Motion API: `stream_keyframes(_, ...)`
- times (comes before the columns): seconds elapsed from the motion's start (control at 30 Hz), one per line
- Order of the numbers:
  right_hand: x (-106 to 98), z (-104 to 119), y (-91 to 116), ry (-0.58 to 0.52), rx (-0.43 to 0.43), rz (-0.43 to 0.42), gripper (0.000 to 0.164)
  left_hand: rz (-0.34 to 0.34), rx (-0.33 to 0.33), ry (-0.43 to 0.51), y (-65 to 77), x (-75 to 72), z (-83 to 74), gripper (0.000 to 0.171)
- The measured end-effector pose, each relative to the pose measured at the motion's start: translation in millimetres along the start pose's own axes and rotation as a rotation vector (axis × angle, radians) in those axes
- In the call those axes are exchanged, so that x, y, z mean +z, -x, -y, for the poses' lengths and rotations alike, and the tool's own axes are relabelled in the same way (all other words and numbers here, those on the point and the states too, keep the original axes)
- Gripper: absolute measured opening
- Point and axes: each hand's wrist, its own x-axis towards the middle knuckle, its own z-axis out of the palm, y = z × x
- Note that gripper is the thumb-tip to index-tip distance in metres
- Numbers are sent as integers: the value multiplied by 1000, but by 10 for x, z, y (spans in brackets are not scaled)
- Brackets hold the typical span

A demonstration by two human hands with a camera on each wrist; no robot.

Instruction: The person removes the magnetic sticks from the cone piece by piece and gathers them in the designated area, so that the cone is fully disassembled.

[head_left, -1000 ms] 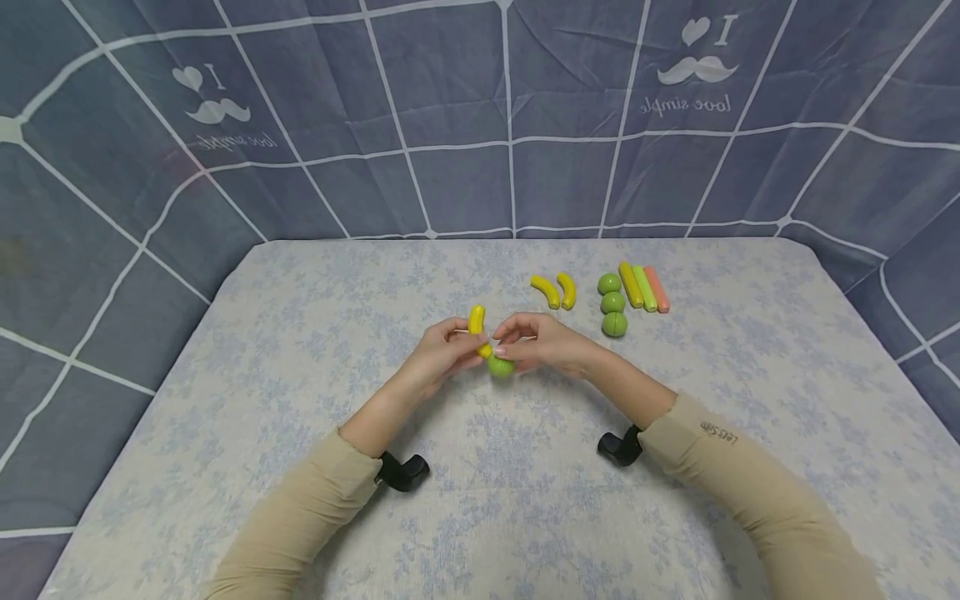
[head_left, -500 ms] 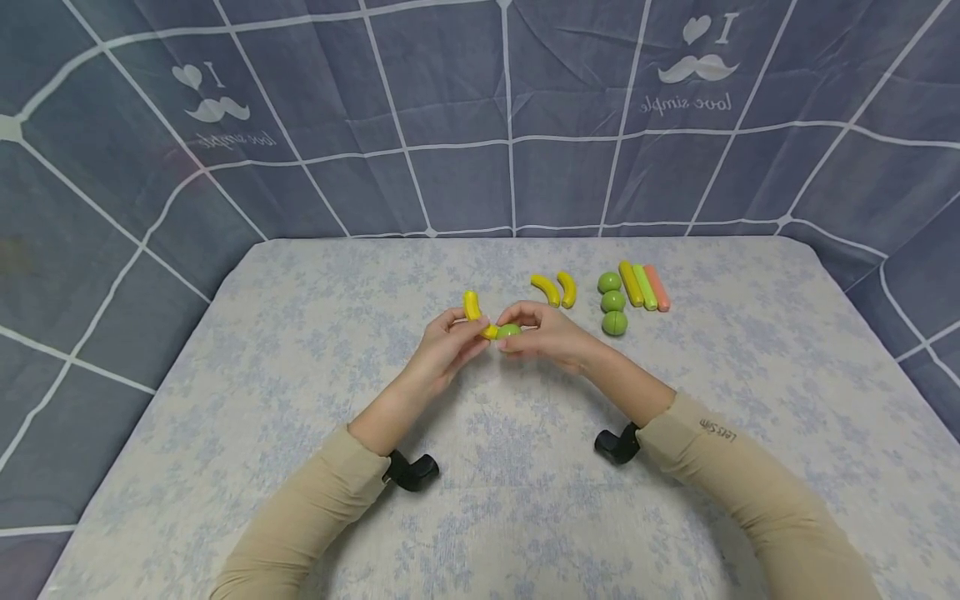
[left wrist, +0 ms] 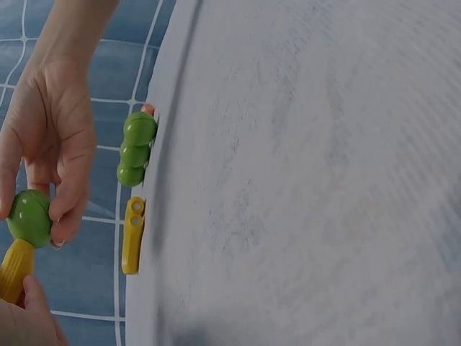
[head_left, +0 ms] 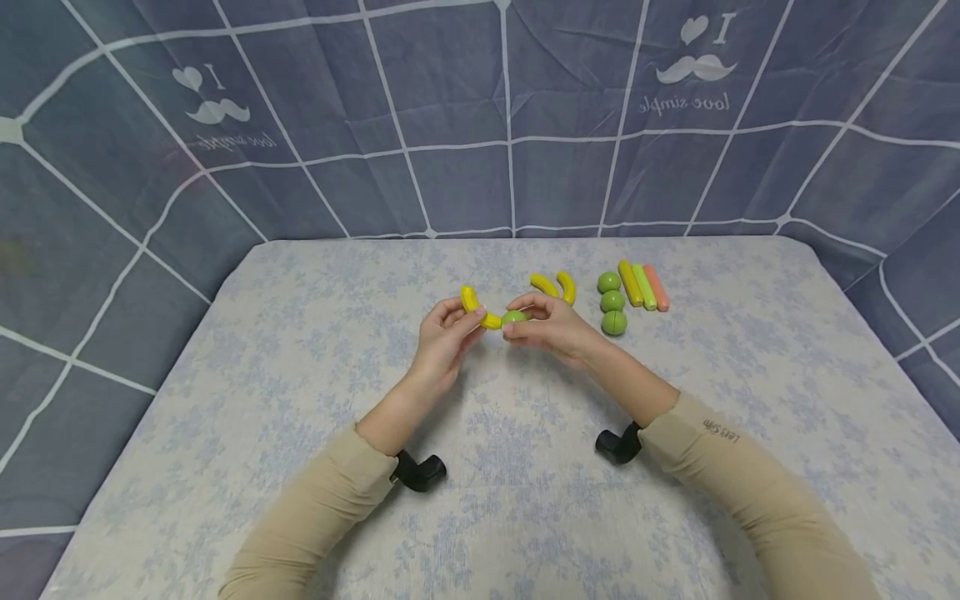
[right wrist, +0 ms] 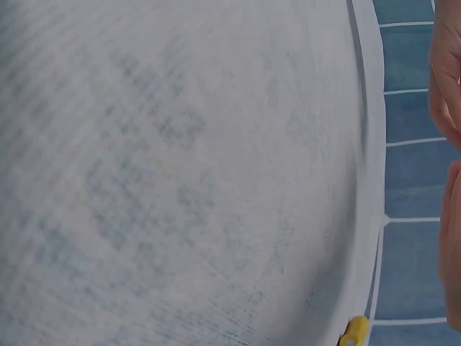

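Observation:
Above the table, my left hand (head_left: 442,342) pinches a yellow banana-shaped piece (head_left: 471,298) between thumb and fingers. A shiny green ball (head_left: 514,317) is held in the thumb and fingers of my right hand (head_left: 561,333). The lower end of the yellow piece meets the ball; the left wrist view shows them touching, the ball (left wrist: 30,216) above the ribbed yellow end (left wrist: 16,268). Whether the two are joined cannot be told. In the right wrist view the hands are cut off at the edge and neither held piece shows.
Two more yellow curved pieces (head_left: 567,287) lie behind my right hand. Farther right are a row of green balls (head_left: 612,302) and three sticks, yellow (head_left: 631,283), light green (head_left: 645,287) and coral (head_left: 657,288). A patterned cloth covers the table (head_left: 495,500); a grey-blue curtain (head_left: 457,100) hangs behind.
Both hands have risen and moved away from me. The green ball went from below the yellow piece to the right of its end, and the yellow piece has tilted over to the left.

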Motion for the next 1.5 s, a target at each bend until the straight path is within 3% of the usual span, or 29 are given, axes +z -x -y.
stream_keyframes(0.3, -20, -23, 6, -16, -48, -33, 31, -23, 56, 62, 6, 50, 21, 24)
stream_keyframes(0.43, -32, -6, 41, -19, -70, -2, 22, -23, 72, 76, 32, 66, 10, 23)
stream_keyframes(0.7, -70, 16, 109, 9, -102, 87, 25, 6, 84, 57, 63, 82, -4, 20)
stream_keyframes(0.9, -94, 10, 147, 63, -93, 101, 25, 9, 64, 38, 81, 88, -15, 19)
stream_keyframes(1.03, -137, -4, 195, 164, -74, 87, 35, -22, 43, 34, 53, 21, -68, 21)
stream_keyframes(1.17, -270, -21, 258, 225, -48, 72, 41, -93, 33, 43, 4, -112, -140, 22)
stream_keyframes(1.5, -623, 37, 419, 272, -45, 37, 36, -138, -28, -17, -68, -211, -172, 22)
